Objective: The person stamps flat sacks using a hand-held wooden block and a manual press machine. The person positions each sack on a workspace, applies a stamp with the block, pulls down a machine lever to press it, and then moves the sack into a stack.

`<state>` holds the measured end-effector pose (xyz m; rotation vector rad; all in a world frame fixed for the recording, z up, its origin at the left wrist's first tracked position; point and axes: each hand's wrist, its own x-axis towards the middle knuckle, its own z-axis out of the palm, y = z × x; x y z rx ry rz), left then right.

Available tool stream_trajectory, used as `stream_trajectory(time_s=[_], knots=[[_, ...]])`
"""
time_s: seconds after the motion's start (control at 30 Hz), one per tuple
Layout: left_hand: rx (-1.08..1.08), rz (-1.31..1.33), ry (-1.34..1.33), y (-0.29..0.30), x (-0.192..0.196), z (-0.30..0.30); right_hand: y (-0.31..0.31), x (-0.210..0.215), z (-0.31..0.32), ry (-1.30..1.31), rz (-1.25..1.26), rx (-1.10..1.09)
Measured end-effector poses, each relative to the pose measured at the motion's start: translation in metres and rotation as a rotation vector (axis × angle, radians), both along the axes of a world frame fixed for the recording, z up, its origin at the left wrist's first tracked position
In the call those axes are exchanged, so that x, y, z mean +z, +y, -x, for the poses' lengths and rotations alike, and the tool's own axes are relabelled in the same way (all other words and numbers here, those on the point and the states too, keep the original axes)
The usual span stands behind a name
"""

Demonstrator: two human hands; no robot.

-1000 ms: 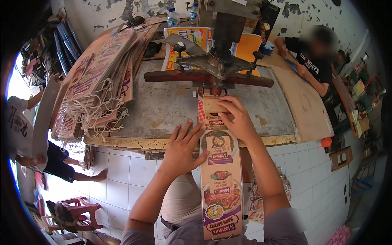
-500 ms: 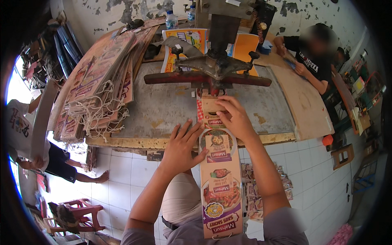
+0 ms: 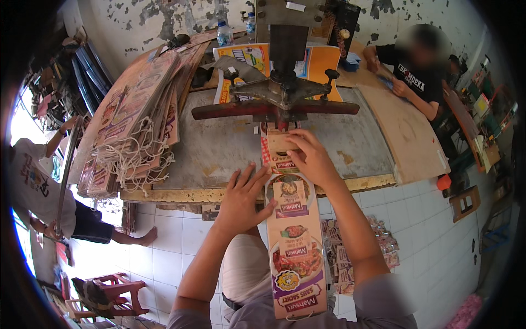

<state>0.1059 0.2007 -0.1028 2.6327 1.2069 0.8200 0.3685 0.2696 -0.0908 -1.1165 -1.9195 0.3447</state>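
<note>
A long printed cardboard strip [image 3: 296, 227] with food pictures lies lengthwise before me, its far end under the press head and its near end over my lap. A short cord loop shows at its near end. My left hand [image 3: 241, 200] is spread flat at the table's front edge, thumb resting on the strip's left side. With bent fingers, my right hand [image 3: 311, 159] holds the strip's far part by its right edge, close to a plain brown patch. Just beyond the fingertips is the metal press [image 3: 282, 90] with its wide, dark red crossbar.
Stacked printed strips with white cords [image 3: 134, 109] lie on the table's left. More printed pieces [image 3: 378, 241] are on the tiled floor at right. A person [image 3: 413, 77] sits at the far right; another person [image 3: 41, 186] stands at left holding a board. A red stool [image 3: 118, 290] stands lower left.
My hands and the strip keep nearly the same place while the view shifts slightly. At left, the person's board has turned more edge-on and the person has come a little nearer.
</note>
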Motion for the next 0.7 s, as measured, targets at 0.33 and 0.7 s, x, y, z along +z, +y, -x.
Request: stream_trajectory(time_s=[0.33, 0.7], knots=[[0.008, 0.033, -0.027, -0.010, -0.009, 0.004, -0.038, 0.003, -0.007, -0.115, -0.066, 0.028], [0.232, -0.024, 0.008, -0.069, -0.094, 0.062, -0.144, 0.036, -0.164, -0.082, 0.194, -0.296]])
